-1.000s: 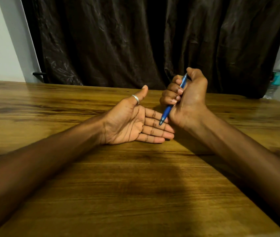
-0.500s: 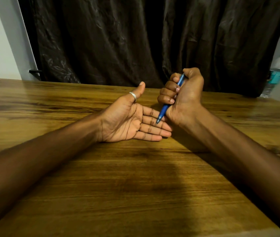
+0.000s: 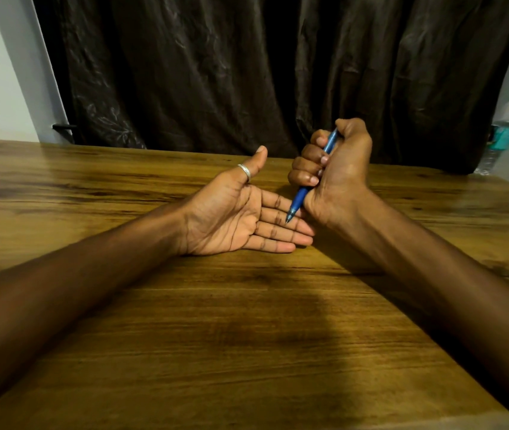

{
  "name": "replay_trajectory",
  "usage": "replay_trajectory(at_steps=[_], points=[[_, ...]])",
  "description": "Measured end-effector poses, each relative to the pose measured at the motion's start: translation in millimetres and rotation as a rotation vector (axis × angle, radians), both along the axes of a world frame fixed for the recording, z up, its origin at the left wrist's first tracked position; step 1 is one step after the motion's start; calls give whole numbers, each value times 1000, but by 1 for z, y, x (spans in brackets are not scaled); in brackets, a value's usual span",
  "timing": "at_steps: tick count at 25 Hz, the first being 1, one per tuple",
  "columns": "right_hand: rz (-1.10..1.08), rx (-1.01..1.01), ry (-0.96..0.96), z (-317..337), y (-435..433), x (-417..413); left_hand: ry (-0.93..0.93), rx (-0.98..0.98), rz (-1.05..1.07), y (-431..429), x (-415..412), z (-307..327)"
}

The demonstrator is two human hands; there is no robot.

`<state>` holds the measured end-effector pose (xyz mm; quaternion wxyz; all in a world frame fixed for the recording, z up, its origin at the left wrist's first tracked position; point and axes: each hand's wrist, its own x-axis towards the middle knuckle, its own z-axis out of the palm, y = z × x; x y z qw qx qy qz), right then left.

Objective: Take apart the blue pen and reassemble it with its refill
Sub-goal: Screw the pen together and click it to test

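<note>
My right hand is closed in a fist around the blue pen, thumb on its top end. The pen is whole and tilted, its tip pointing down and left over the fingers of my left hand. My left hand lies palm up on the wooden table, fingers flat and together, thumb raised with a silver ring on it. Nothing rests in that palm. The pen's middle is hidden inside my right fist.
A dark curtain hangs behind the table's far edge. A clear water bottle with a teal cap and label stands at the far right by the wall. A white wall shows at the far left.
Both hands hold the same pose. The view has shifted slightly; the pen's tip stays over my left fingers.
</note>
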<state>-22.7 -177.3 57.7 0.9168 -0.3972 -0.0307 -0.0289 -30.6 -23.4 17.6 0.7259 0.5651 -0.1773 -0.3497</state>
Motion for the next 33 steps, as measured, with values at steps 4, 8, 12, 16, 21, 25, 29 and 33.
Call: replay_trajectory(at_steps=[4, 8, 12, 16, 21, 25, 29, 33], points=[[5, -5, -4, -2, 0, 1, 2, 4, -10, 1, 1, -1], [-1, -12, -4, -3, 0, 1, 10, 4, -13, 0, 2, -2], [4, -10, 1, -2, -1, 1, 0, 7, -12, 0, -1, 0], [1, -19, 0, -3, -2, 2, -13, 21, -3, -1, -3, 1], [-2, -18, -3, -3, -1, 3, -19, 23, -6, 0, -3, 1], [-1, -19, -3, -4, -2, 3, -17, 20, -18, 0, -2, 0], [2, -22, 9, -4, -2, 3, -24, 25, -30, 0, -1, 0], [11, -34, 30, -2, -3, 3, -32, 30, -25, -1, -1, 0]])
